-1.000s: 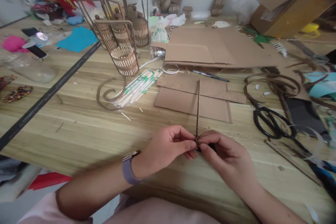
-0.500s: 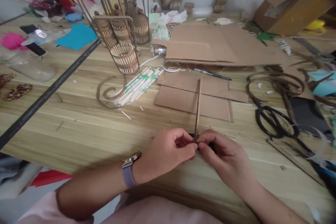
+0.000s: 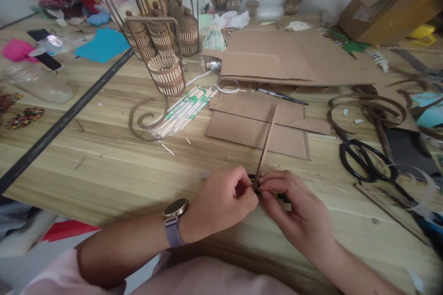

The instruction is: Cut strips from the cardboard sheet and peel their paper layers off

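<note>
Between both hands stands a narrow strip of corrugated cardboard (image 3: 267, 143), its fluted edge toward me and its far end tilted to the right. My left hand (image 3: 226, 200), below a wristwatch (image 3: 176, 209), pinches the strip's near end between thumb and fingers. Close against it, my right hand (image 3: 301, 214) pinches the same end from the other side. A dark item lies partly hidden beneath the fingers; I cannot make out what it is. Just beyond the hands lie flat cardboard pieces (image 3: 242, 129) on the wooden table (image 3: 104, 170).
Lanterns of cardboard and sticks (image 3: 168, 76) stand back left. Packed sticks (image 3: 187, 110) lie beside a curled cardboard strip (image 3: 133, 124). Black-handled scissors (image 3: 367, 161) are at right, a pen (image 3: 282, 96) and large cardboard sheets (image 3: 270, 57) farther back.
The cardboard strip's far end has swung to the right, so it leans more. My left wrist has turned slightly, showing more of the watch face. Both hands stay pinched together.
</note>
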`<state>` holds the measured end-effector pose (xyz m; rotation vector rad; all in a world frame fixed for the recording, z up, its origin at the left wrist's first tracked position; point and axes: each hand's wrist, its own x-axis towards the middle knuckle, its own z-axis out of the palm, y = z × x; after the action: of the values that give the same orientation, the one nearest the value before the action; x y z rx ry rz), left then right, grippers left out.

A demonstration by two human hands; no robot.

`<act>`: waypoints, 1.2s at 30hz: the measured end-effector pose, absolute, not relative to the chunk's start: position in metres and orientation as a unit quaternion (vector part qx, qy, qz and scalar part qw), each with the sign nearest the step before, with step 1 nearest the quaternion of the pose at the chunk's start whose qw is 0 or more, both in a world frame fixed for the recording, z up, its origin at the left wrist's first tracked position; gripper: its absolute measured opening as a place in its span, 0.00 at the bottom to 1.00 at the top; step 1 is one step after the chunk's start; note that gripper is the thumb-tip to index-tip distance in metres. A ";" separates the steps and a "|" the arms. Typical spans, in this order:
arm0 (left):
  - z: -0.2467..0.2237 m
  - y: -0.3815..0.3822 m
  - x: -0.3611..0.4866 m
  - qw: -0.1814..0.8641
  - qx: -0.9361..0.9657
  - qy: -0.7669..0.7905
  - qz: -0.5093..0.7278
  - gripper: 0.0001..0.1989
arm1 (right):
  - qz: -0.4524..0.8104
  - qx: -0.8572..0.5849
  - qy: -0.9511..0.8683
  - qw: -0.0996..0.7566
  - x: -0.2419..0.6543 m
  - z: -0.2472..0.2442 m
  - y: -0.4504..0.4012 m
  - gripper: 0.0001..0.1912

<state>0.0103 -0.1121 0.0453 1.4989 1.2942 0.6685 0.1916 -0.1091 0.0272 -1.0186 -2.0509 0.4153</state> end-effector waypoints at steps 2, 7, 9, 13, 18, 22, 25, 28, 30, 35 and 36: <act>0.044 -0.112 0.009 0.489 0.639 0.525 0.280 0.06 | 0.155 -0.409 -0.806 0.398 0.192 0.028 -0.108 0.06; 0.038 -0.111 0.007 0.422 0.703 0.443 0.363 0.06 | 0.153 -0.409 -0.802 0.407 0.194 0.030 -0.108 0.06; 0.037 -0.111 0.006 0.410 0.719 0.416 0.376 0.06 | 0.155 -0.409 -0.798 0.415 0.195 0.031 -0.109 0.06; 0.035 -0.111 0.005 0.396 0.736 0.391 0.386 0.06 | 0.155 -0.408 -0.796 0.419 0.197 0.033 -0.110 0.06; 0.034 -0.111 0.004 0.389 0.745 0.378 0.387 0.07 | 0.197 -0.434 -0.774 0.417 0.201 0.032 -0.112 0.06; 0.035 -0.111 0.003 0.390 0.745 0.377 0.387 0.07 | 0.250 -0.430 -0.755 0.427 0.203 0.029 -0.111 0.07; 0.036 -0.111 0.003 0.393 0.745 0.370 0.392 0.07 | 0.288 -0.417 -0.743 0.437 0.203 0.028 -0.111 0.06; 0.037 -0.110 0.002 0.398 0.747 0.358 0.394 0.07 | 0.346 -0.397 -0.727 0.442 0.203 0.028 -0.111 0.06; 0.037 -0.110 0.002 0.401 0.751 0.350 0.392 0.08 | 0.382 -0.389 -0.706 0.452 0.204 0.028 -0.110 0.06; 0.037 -0.111 0.002 0.401 0.750 0.358 0.384 0.06 | 0.391 -0.386 -0.695 0.463 0.204 0.030 -0.109 0.06; 0.037 -0.111 0.002 0.403 0.744 0.368 0.385 0.05 | 0.370 -0.389 -0.707 0.461 0.204 0.030 -0.110 0.06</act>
<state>0.0018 -0.1114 0.0370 1.8802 0.9296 0.9720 0.2040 -0.1096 0.0303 -0.9576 -1.7394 0.9105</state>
